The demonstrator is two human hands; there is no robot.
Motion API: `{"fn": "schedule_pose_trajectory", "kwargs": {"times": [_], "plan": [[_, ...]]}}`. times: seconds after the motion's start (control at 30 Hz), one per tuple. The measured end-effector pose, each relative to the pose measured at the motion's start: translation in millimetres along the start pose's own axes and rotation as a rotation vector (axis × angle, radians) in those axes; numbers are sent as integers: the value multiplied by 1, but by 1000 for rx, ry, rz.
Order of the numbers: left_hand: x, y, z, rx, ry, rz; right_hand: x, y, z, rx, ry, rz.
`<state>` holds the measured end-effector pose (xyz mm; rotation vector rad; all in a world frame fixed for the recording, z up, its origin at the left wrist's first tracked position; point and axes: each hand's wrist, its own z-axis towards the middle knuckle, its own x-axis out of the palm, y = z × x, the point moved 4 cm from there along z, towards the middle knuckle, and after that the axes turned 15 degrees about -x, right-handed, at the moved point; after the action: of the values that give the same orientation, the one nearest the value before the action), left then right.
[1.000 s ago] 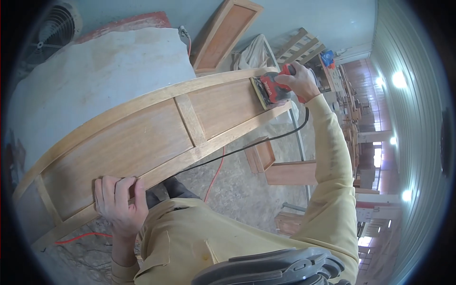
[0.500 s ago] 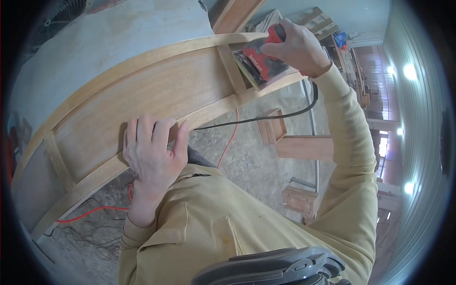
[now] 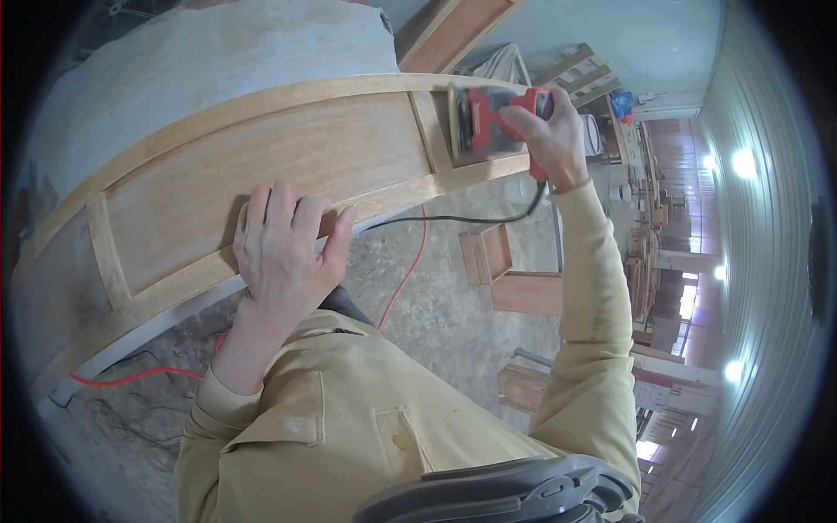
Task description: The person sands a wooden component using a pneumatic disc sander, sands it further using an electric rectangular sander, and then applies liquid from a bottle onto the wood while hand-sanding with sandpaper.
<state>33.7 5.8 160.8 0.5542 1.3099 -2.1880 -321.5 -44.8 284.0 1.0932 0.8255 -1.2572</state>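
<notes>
A red and black electric sander (image 3: 488, 120) is in my right hand (image 3: 555, 139), its fingers wrapped round the body. The sander is tilted, its flat pad facing left, at the right end of a pale wooden framed panel (image 3: 270, 161), close to a crosspiece (image 3: 431, 129). Motion blurs the tool, so contact with the wood is unclear. My left hand (image 3: 292, 240) lies on the panel's near rail (image 3: 397, 199), fingers stretched over it and thumb apart. From the sander a black cord (image 3: 462, 219) runs down and left behind the panel.
A pale, dusty sheet-like surface (image 3: 244, 57) lies beyond the panel. Wooden drawer-like boxes (image 3: 526, 293) stand on the concrete floor (image 3: 418, 322). An orange cord (image 3: 404, 292) and tangled dark cables lie there too. A grey respirator-like piece (image 3: 501, 492) shows at the bottom.
My right hand has moved down and turned the sander so its pad faces left and its cord shows. My left hand stays on the rail; the whole view has shifted slightly.
</notes>
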Motion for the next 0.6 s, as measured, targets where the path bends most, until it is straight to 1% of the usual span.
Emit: {"fn": "schedule_pose_trajectory", "kwargs": {"times": [0.07,0.1,0.17,0.2,0.27,0.33,0.4,0.43,0.47,0.53,0.57,0.6], "plan": [[-1,-3,2,13,8,13,1,15,-9,-57,21,98],[0,-3,1,9,27,7,3,21,-13,-41,32,95],[2,-5,2,1,1,26,5,35,-13,-31,-82,55],[2,-5,0,-1,10,25,12,35,-16,-24,-76,54],[4,-5,1,2,-7,34,21,33,-8,-42,-255,6],[4,-6,1,-4,-3,49,25,33,0,-20,-281,31],[5,-9,3,-1,-8,67,27,23,11,32,-250,88],[6,-9,3,-10,-8,73,18,32,12,85,-170,156],[7,-8,3,-19,-7,77,11,25,11,90,-177,161],[9,-11,6,-29,-24,93,6,14,8,-5,17,132],[10,-12,5,-46,-42,105,3,12,3,-52,58,120],[13,-13,5,-45,-32,112,2,5,2,-44,62,129]]}}
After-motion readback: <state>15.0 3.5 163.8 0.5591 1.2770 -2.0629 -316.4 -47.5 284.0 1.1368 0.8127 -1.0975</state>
